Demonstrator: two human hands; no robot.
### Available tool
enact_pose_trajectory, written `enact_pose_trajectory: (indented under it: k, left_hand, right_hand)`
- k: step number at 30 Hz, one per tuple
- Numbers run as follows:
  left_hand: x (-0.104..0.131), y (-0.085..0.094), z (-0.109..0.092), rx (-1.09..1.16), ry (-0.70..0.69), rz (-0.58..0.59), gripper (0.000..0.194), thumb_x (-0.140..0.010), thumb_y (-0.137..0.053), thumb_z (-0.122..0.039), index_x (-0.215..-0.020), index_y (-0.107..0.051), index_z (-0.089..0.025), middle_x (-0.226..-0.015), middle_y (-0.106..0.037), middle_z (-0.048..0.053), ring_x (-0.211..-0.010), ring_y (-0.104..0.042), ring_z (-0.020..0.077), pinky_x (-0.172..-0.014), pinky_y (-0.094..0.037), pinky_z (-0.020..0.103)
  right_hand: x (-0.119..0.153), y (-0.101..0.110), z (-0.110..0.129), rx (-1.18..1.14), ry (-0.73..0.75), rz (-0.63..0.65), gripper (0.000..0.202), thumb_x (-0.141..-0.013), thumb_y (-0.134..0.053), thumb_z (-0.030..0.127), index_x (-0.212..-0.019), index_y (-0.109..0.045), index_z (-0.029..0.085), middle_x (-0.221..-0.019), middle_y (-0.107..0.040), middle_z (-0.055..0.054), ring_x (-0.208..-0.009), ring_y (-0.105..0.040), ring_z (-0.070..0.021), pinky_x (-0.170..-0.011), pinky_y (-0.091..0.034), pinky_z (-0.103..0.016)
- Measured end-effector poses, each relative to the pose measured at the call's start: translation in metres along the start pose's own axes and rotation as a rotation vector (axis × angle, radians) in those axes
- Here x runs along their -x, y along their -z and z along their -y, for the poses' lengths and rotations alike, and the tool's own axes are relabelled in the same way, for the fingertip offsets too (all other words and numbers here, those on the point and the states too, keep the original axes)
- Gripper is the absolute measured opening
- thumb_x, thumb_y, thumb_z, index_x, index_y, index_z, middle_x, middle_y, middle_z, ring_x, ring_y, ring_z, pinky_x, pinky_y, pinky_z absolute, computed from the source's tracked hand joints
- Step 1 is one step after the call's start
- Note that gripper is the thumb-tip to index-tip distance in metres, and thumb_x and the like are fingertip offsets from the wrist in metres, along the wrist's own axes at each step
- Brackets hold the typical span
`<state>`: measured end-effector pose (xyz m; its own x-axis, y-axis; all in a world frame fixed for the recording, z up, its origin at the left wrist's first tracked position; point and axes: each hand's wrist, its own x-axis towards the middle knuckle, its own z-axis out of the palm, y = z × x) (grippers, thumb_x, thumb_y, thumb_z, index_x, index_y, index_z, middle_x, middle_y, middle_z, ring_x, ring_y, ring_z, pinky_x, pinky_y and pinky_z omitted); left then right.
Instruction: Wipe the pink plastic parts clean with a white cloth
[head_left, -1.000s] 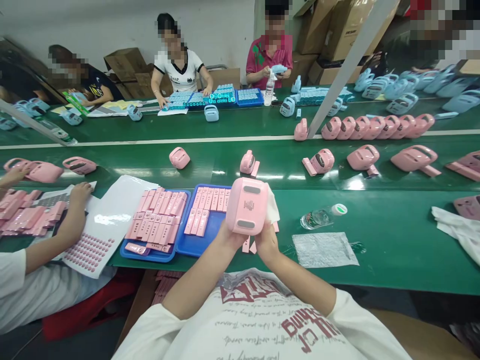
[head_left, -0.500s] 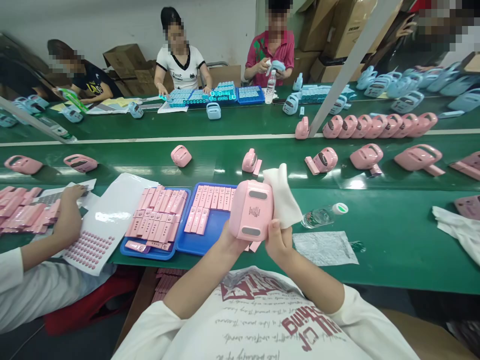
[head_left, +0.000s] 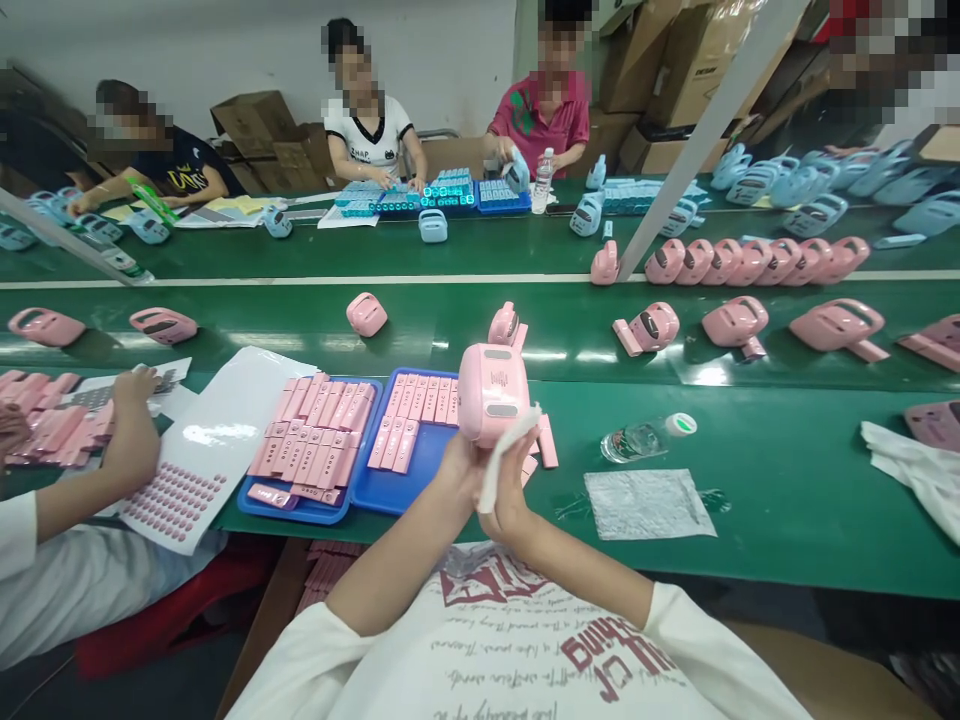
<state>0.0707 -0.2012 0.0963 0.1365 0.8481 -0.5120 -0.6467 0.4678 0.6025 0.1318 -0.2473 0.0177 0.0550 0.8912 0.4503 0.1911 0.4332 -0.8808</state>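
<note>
My left hand [head_left: 459, 474] is closed round the lower end of a rounded pink plastic housing [head_left: 491, 385], held up over the table edge. Its face with two grey pads and small printed text is turned towards me. In my right hand [head_left: 513, 500] is a folded white cloth [head_left: 504, 455], pressed against the housing's lower right side; some fingers are hidden behind it. Just right of the hands lies a loose pink strip [head_left: 547, 442]. Left of them is a blue tray [head_left: 426, 455] with rows of pink strips.
Another blue tray [head_left: 247, 492] holds piled pink strips. Beside it lies a white sticker sheet [head_left: 225, 420] near a co-worker's arm [head_left: 124, 450]. A plastic bottle [head_left: 637, 440] and a grey cloth [head_left: 649, 503] are at right. Pink housings [head_left: 651, 328] stand along the green belt; people sit opposite.
The housing has moved slightly up and tipped. My right hand has brought the cloth down and left, from beside the housing onto its lower right side, uncovering the loose strip.
</note>
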Motion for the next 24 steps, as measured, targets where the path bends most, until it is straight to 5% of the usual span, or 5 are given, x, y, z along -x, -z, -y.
enact_pose_trajectory:
  k: [5, 9, 12, 18, 24]
  left_hand:
    - [-0.018, 0.009, -0.015, -0.217, -0.250, -0.086, 0.018, -0.074, -0.060, -0.028, -0.090, -0.061, -0.020, -0.085, -0.066, 0.001, -0.084, -0.063, 0.0166, -0.073, -0.052, 0.026]
    - [-0.024, 0.027, -0.019, -0.476, -0.395, -0.096, 0.019, -0.067, -0.059, -0.016, -0.086, -0.062, -0.018, -0.071, -0.060, -0.002, -0.062, -0.054, 0.0115, -0.055, -0.041, 0.021]
    - [-0.029, 0.036, -0.026, -0.645, -0.476, -0.073, 0.015, -0.066, -0.051, -0.010, -0.075, -0.060, -0.018, -0.062, -0.055, -0.003, -0.058, -0.049, 0.0129, -0.054, -0.037, 0.023]
    - [-0.039, 0.040, -0.057, -0.883, -0.723, -0.043, 0.012, -0.064, -0.055, -0.010, -0.062, -0.057, -0.022, -0.072, -0.061, 0.002, -0.078, -0.054, 0.0201, -0.078, -0.042, 0.034]
    - [-0.046, 0.053, -0.063, -0.953, -0.928, 0.001, 0.025, -0.057, -0.075, -0.029, -0.051, -0.051, -0.026, -0.067, -0.059, 0.003, -0.079, -0.057, 0.0227, -0.087, -0.043, 0.042]
  right_hand:
    - [-0.046, 0.013, 0.017, -0.209, -0.292, -0.076, 0.074, -0.092, -0.005, 0.061, -0.135, -0.045, 0.016, -0.125, -0.061, -0.012, -0.121, -0.055, -0.0225, -0.101, -0.046, -0.042]
    - [-0.094, 0.040, 0.025, -0.667, -0.809, -0.069, 0.067, -0.080, -0.040, 0.071, -0.103, -0.067, 0.015, -0.099, -0.072, -0.010, -0.095, -0.067, -0.0256, -0.086, -0.053, -0.038]
    - [-0.112, 0.055, 0.028, -0.616, -0.899, -0.022, 0.055, -0.067, -0.066, 0.060, -0.093, -0.070, 0.012, -0.089, -0.073, -0.010, -0.080, -0.068, -0.0247, -0.075, -0.054, -0.035]
    - [-0.106, 0.057, 0.031, -0.172, -0.555, 0.219, 0.050, -0.081, -0.053, 0.056, -0.099, -0.072, 0.013, -0.095, -0.073, -0.009, -0.094, -0.066, -0.0287, -0.084, -0.053, -0.040]
    - [-0.083, 0.040, 0.017, 0.047, 0.164, 0.381, 0.039, -0.091, -0.047, 0.042, -0.124, -0.060, 0.026, -0.133, -0.056, -0.005, -0.134, -0.040, -0.0246, -0.113, -0.029, -0.051]
